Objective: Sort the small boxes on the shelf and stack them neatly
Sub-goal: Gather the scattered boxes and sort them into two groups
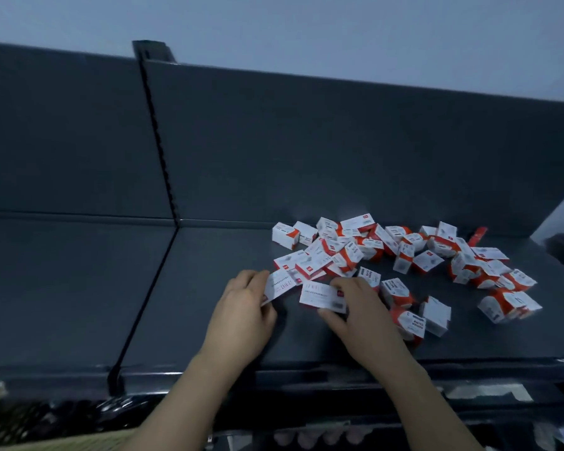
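Matt metal shelf (209, 320), cardboard boxes (401, 255)

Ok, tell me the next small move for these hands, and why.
Probably set the right box onto the left box, edges aligned: the left hand and right hand each grip one, close together, while the heap behind lies jumbled.

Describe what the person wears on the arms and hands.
Nothing is worn that shows. The left hand and right hand are bare, with no gloves, rings or watch in view. The left forearm and right forearm are bare too, with no sleeve down to the picture's lower edge.
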